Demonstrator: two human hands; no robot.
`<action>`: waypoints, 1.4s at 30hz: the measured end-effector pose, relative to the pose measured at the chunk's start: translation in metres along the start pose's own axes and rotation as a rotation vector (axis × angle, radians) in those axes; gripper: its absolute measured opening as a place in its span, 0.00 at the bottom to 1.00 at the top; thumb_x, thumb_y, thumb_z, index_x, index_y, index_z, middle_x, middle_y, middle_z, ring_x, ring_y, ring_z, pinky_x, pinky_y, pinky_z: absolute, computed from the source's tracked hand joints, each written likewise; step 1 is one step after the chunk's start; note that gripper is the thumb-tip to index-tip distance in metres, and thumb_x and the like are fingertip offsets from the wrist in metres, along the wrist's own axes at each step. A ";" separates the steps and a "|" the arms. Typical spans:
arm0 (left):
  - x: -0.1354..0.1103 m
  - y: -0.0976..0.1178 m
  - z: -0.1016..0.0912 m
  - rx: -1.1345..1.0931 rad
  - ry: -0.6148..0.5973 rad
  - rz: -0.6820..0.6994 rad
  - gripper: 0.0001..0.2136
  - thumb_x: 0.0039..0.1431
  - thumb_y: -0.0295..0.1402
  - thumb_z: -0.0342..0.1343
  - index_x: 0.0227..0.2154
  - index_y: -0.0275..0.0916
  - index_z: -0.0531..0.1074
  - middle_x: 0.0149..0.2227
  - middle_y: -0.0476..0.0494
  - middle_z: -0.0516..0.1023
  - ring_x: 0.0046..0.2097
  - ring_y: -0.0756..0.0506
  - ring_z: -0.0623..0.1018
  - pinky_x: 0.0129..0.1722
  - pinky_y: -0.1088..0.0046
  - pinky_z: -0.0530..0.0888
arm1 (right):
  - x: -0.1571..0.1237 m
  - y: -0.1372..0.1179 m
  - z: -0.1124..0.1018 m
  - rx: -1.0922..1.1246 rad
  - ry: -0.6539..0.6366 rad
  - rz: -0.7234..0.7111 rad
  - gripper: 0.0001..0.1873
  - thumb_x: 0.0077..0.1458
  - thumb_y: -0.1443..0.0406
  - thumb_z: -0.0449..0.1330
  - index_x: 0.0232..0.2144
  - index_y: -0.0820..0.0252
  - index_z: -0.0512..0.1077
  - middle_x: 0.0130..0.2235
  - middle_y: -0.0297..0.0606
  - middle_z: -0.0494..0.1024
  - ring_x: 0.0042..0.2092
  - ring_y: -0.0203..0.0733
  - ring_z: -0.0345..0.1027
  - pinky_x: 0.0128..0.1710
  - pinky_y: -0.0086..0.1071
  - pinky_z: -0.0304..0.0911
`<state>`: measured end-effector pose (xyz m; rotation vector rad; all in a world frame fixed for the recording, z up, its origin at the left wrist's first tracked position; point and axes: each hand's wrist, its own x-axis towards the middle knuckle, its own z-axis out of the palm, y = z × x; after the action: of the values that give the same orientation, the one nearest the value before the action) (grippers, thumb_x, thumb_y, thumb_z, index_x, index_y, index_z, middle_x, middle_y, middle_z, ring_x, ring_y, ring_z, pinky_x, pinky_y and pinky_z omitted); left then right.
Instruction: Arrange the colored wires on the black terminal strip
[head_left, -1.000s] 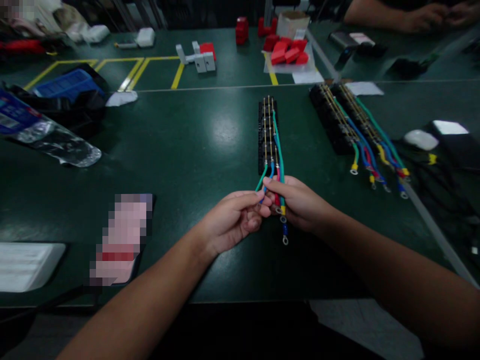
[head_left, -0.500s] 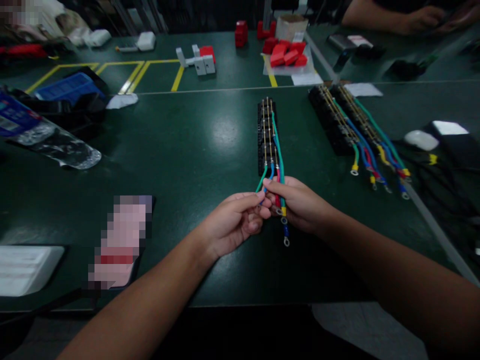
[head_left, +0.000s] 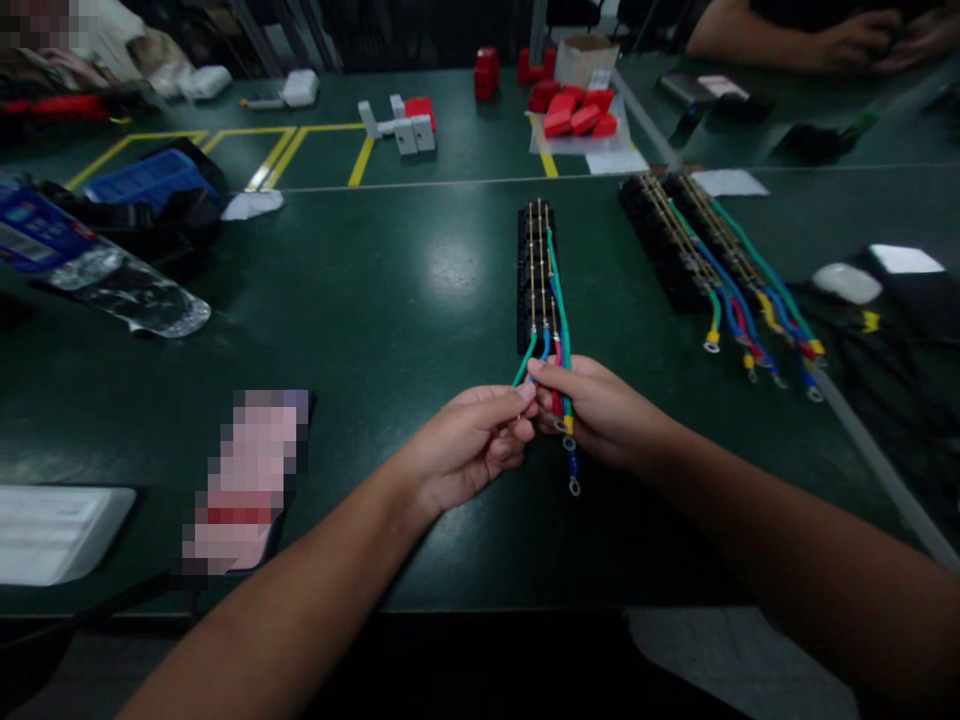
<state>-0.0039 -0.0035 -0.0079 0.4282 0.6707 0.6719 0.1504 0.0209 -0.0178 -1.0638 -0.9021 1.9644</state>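
A black terminal strip (head_left: 523,300) with long brass-coloured bars lies upright in the picture, several coloured wires leading from its near end. My left hand (head_left: 472,445) pinches between thumb and fingers where a short green wire (head_left: 525,358) and a blue wire (head_left: 545,347) run in; their ends are hidden by the fingers. My right hand (head_left: 607,405) closes around the wires just beside it, its thumb touching the blue one. Past its fingers hang a long green wire (head_left: 562,310) with a yellow sleeve, a red-sleeved end (head_left: 557,403) and a blue-sleeved ring terminal (head_left: 574,487).
Two similar wired strips (head_left: 667,250) lie to the right. A phone (head_left: 255,470), a white box (head_left: 64,535) and a plastic bottle (head_left: 142,290) are at left. Red parts (head_left: 577,110) sit on a bag at the back; another person's hands (head_left: 862,42) rest at upper right.
The view has shifted slightly. Both hands stay at the wires in nearly the same grip; the left fingers have drawn back a little from the right hand.
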 end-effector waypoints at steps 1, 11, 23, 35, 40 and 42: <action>0.000 0.000 0.000 0.002 0.003 -0.004 0.08 0.61 0.30 0.55 0.28 0.32 0.71 0.19 0.51 0.70 0.15 0.60 0.62 0.16 0.86 0.58 | 0.000 0.000 0.000 0.003 0.002 0.004 0.18 0.50 0.58 0.66 0.19 0.62 0.65 0.17 0.28 0.64 0.18 0.28 0.56 0.19 0.24 0.52; -0.001 0.000 0.001 0.029 0.021 -0.005 0.08 0.61 0.31 0.55 0.29 0.32 0.71 0.21 0.49 0.71 0.17 0.58 0.65 0.17 0.86 0.60 | 0.000 0.002 -0.001 0.005 -0.009 0.002 0.17 0.50 0.59 0.65 0.20 0.62 0.66 0.18 0.30 0.67 0.19 0.29 0.59 0.19 0.24 0.54; -0.001 0.000 0.003 0.007 0.033 0.020 0.08 0.61 0.30 0.53 0.29 0.31 0.72 0.20 0.49 0.72 0.17 0.58 0.66 0.16 0.85 0.61 | 0.000 0.000 0.000 0.005 -0.017 0.019 0.17 0.50 0.58 0.65 0.20 0.62 0.66 0.18 0.30 0.68 0.19 0.30 0.60 0.20 0.25 0.55; -0.001 0.002 0.000 -0.005 -0.014 -0.012 0.07 0.59 0.28 0.56 0.27 0.32 0.71 0.19 0.51 0.70 0.16 0.60 0.61 0.17 0.85 0.58 | -0.001 0.000 0.001 -0.008 0.011 0.003 0.20 0.49 0.57 0.66 0.18 0.61 0.63 0.16 0.28 0.63 0.18 0.29 0.54 0.19 0.26 0.50; -0.001 0.002 -0.001 0.002 -0.008 -0.025 0.06 0.59 0.28 0.56 0.28 0.31 0.72 0.20 0.49 0.71 0.16 0.59 0.63 0.17 0.86 0.59 | 0.000 0.000 0.001 -0.001 0.016 0.007 0.19 0.49 0.58 0.66 0.19 0.61 0.63 0.16 0.28 0.63 0.18 0.28 0.55 0.19 0.25 0.50; -0.001 0.002 0.000 -0.001 0.009 -0.027 0.06 0.60 0.27 0.54 0.30 0.31 0.73 0.22 0.47 0.73 0.17 0.58 0.66 0.17 0.86 0.62 | -0.001 0.000 0.000 0.003 0.011 0.014 0.17 0.49 0.59 0.66 0.19 0.61 0.65 0.17 0.29 0.65 0.18 0.29 0.57 0.19 0.25 0.51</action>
<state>-0.0054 -0.0030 -0.0067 0.4145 0.6832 0.6494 0.1505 0.0204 -0.0178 -1.0811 -0.8882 1.9687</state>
